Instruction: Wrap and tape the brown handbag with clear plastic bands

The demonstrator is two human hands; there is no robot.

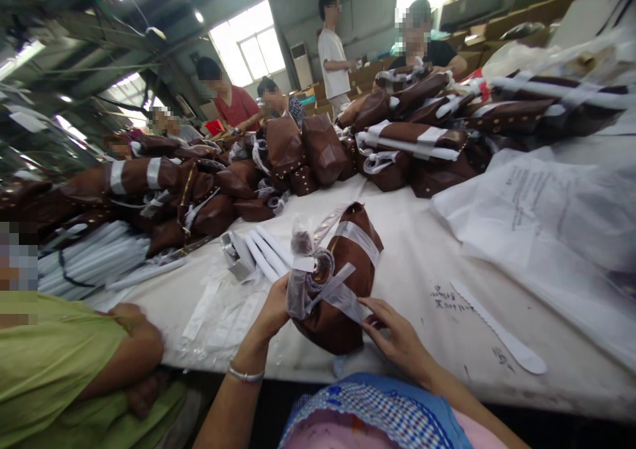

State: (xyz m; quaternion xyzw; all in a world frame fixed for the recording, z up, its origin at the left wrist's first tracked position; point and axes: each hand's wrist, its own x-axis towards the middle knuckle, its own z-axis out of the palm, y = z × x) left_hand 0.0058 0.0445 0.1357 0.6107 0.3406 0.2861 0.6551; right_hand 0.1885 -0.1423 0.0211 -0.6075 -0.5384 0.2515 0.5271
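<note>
A brown leather handbag [355,270] stands on the white-covered table in front of me. Whitish translucent wrapping bands [358,238] cross its side. Its strap, coiled and covered in clear wrap [301,293], lies against the bag's left face. My left hand [275,306] is closed around that wrapped strap at the left edge, its fingertips hidden behind it. With thumb and fingers, my right hand [392,336] pinches the lower end of a translucent wrapping strip [345,297] that runs diagonally over the bag's front.
Many brown handbags [325,148] are heaped across the table's far side. White rolled sticks [265,253] lie left of my bag. A white serrated strip [501,333] and plastic sheeting [527,217] lie right. A person in green [64,363] sits close left; several others work behind the heap.
</note>
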